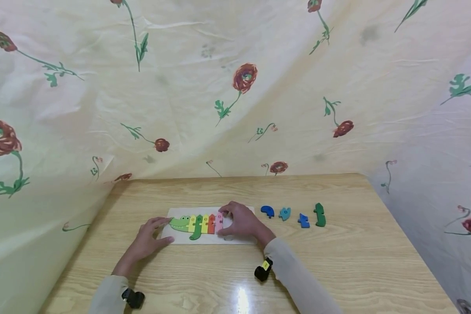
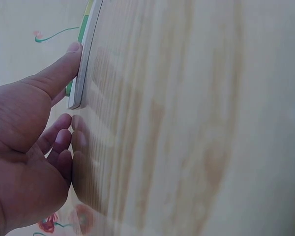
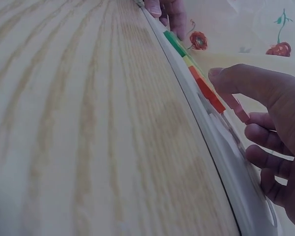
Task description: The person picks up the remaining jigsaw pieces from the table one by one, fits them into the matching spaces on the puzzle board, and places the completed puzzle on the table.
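Note:
A white puzzle board (image 1: 209, 239) lies on the table, carrying a crocodile's green head (image 1: 179, 224) and a row of coloured pieces: yellow, green, yellow and an orange piece (image 1: 211, 224). Beside the orange piece, my right hand (image 1: 243, 221) pinches a pink puzzle piece (image 1: 219, 221) between thumb and fingers. The right wrist view shows this pink piece (image 3: 236, 107) tilted, raised at least partly off the board. At the board's left end, my left hand (image 1: 146, 239) rests with thumb and forefinger spread and extended. Its thumb (image 2: 64, 71) touches the board near its edge.
Right of the board lie loose pieces: a dark blue one (image 1: 267, 211), a light blue one (image 1: 284, 213), a blue one (image 1: 304, 220) and a green one (image 1: 319, 215). A flowered cloth (image 1: 188, 109) hangs behind the wooden table (image 1: 204, 279).

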Available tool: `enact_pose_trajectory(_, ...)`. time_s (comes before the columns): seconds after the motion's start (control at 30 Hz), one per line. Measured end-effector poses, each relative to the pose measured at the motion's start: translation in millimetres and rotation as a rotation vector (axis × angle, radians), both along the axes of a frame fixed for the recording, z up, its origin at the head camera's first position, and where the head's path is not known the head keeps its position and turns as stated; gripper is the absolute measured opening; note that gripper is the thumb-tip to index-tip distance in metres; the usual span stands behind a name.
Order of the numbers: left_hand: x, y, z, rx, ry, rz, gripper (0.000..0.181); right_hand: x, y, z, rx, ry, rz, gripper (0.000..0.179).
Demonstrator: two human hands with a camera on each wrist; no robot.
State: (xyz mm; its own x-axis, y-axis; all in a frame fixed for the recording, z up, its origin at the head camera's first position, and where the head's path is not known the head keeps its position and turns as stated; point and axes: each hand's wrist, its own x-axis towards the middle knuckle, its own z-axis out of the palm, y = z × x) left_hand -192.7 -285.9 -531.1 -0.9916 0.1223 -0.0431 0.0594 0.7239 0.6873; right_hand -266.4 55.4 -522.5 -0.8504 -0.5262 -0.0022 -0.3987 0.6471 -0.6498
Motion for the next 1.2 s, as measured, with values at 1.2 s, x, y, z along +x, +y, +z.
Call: enact_pose_trajectory(1.2, -0.6, -0.5, -1.6, 0.007, -0.005, 0.006, 0.067, -0.5, -3.5, -4.5, 0.057, 0.006, 0.017, 0.071)
